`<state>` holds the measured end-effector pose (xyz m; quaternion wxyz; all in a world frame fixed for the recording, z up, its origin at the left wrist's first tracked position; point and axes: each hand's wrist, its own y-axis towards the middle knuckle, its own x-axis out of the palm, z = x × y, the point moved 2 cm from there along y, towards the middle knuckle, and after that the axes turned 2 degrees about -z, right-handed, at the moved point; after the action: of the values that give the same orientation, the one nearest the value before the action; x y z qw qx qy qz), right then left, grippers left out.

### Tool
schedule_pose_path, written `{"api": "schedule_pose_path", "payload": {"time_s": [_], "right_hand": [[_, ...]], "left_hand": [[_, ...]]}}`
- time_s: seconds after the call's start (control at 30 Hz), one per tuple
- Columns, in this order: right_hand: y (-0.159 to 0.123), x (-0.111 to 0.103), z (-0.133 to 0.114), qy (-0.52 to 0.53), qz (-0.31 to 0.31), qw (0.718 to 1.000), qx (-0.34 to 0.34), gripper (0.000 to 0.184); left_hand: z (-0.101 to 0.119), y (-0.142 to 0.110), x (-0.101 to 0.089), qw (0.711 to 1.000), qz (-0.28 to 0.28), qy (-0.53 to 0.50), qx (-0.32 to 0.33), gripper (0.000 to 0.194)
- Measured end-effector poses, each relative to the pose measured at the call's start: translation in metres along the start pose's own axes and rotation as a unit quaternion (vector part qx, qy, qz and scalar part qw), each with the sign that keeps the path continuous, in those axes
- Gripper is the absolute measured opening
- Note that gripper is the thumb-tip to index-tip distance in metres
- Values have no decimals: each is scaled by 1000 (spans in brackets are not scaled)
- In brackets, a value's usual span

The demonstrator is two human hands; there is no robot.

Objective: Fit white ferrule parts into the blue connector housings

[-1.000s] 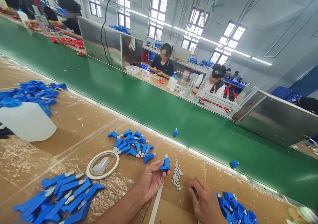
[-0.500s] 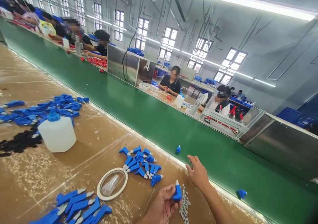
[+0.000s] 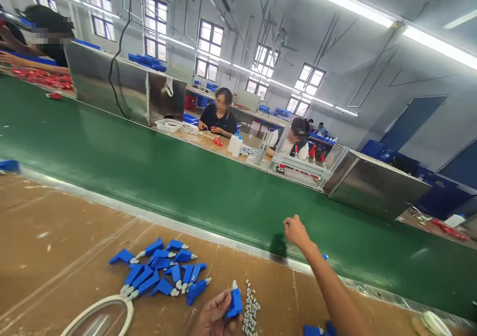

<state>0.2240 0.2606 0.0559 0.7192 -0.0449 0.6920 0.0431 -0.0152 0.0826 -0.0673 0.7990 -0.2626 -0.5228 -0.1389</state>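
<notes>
My left hand is closed around a blue plastic part with a pale grey tip pointing up, just over the front table. Beside it lies a small heap of grey pieces. My right hand hangs above the green conveyor belt, its fingers curled together; whatever they may hold is hidden. A dark shadow falls on the belt below it. Left of my left hand, a pile of blue parts with grey tips rests on the brown table.
A roll of white tape lies at the lower left. Another blue piece shows behind my right forearm. Across the belt, co-workers sit at benches with white bottles, a metal clamp frame and metal panels.
The view has swung right. My right hand has moved out over the belt and its spread fingers have curled in. My left hand keeps hold of the blue plastic part.
</notes>
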Motion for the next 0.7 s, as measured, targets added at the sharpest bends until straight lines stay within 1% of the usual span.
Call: {"api": "schedule_pose_path", "payload": {"time_s": [0.07,0.13,0.2,0.27,0.33,0.43,0.53,0.63,0.7], "right_hand": [[-27,-8,44,-30,-28,995,87,26],[-53,-8,72,-54,-46,986,150,27],[-76,0,84,-68,-47,980,181,29],[-92,12,87,-72,-35,978,193,30],[-101,21,89,-68,-23,977,200,30],[-106,27,96,-47,-11,979,197,29],[-108,21,100,-11,-3,986,166,28],[-118,14,92,36,-6,994,107,27],[-133,13,78,73,-31,996,47,24]], "left_hand": [[-3,-3,6,1000,-2,4,-9,27],[-7,-6,14,1000,0,17,-13,29],[-9,-12,22,999,10,29,-10,32],[-9,-19,29,999,22,43,0,34],[-7,-28,35,998,40,55,9,34],[-3,-38,39,994,74,76,10,31],[0,-43,41,990,106,94,7,30],[0,-44,42,986,135,98,4,29],[-1,-44,43,983,152,100,6,29]]}}
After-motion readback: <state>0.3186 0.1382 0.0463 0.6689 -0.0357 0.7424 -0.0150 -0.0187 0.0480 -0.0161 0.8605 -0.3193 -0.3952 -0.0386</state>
